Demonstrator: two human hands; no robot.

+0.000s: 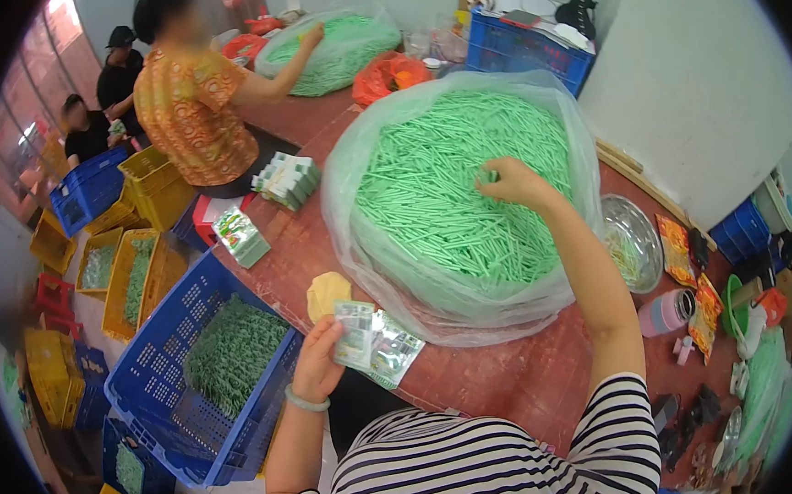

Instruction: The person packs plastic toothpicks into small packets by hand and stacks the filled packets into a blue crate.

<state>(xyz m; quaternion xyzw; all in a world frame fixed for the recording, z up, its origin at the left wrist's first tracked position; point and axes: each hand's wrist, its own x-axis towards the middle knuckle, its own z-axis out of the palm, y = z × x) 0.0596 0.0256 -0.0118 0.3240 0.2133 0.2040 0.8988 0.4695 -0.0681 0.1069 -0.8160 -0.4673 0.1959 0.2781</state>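
A large clear plastic bag (345, 237) stands open on the red table (460, 371), heaped with thin green sticks (447, 188). My right hand (511, 182) is over the heap, thumb and fingers bent together; whether a stick is between them is too small to tell. My left hand (319, 355) holds a small printed packet (354, 334) at the table's edge. Beneath and beside that packet lie more silvery printed packets (394, 348). A yellow cloth (328, 294) is just above my left hand.
At the left is a blue crate (162, 378) with green packets inside. Packet stacks (241, 238) sit on the table's left edge. A metal bowl (639, 244) and a pink bottle (665, 313) stand at right. A person in orange (189, 115) works beyond.
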